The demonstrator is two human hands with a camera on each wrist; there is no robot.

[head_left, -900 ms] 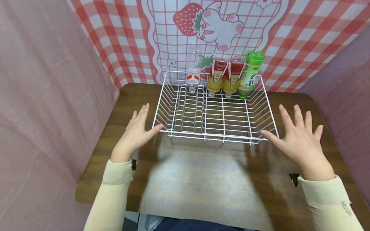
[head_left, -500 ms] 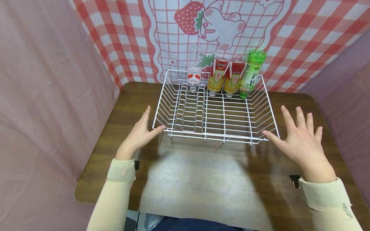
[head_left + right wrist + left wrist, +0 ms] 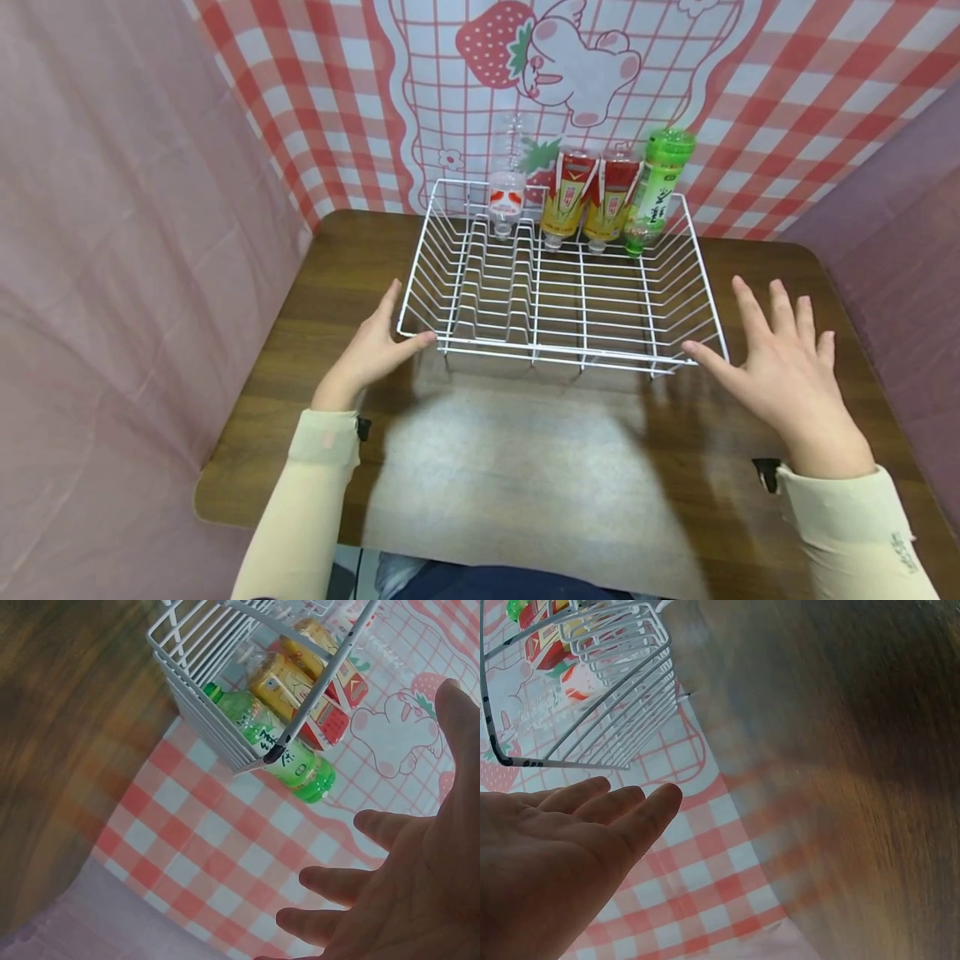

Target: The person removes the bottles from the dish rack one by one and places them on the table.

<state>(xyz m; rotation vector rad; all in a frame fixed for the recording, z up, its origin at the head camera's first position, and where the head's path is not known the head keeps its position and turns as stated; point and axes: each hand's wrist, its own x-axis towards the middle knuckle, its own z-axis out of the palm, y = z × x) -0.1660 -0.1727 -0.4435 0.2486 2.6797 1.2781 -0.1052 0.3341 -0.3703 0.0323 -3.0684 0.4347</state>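
Observation:
A white wire dish rack [image 3: 535,347] stands on the wooden table. Along its back, several plastic bottles stand neck down: a clear bottle [image 3: 506,198] with a red-and-white label, two bottles with red-and-yellow labels [image 3: 568,196] and a green bottle [image 3: 662,187] at the right. My left hand [image 3: 371,354] is at the rack's front left corner, thumb toward the front rail; contact cannot be told. Beyond the front right corner my right hand [image 3: 787,375] spreads its fingers, holding nothing. The right wrist view shows a gap between this hand and the rack [image 3: 225,634].
Behind the rack hangs a red-and-white checked cloth [image 3: 757,100] with a strawberry and a cartoon animal. Pink curtains [image 3: 112,250] flank both sides. The tabletop [image 3: 495,467] reaches forward to the person's lap.
My left hand has moved right and slightly forward, closer to the rack's left corner. The right hand has barely moved. Rack and bottles stay in place; the head view shifts slightly.

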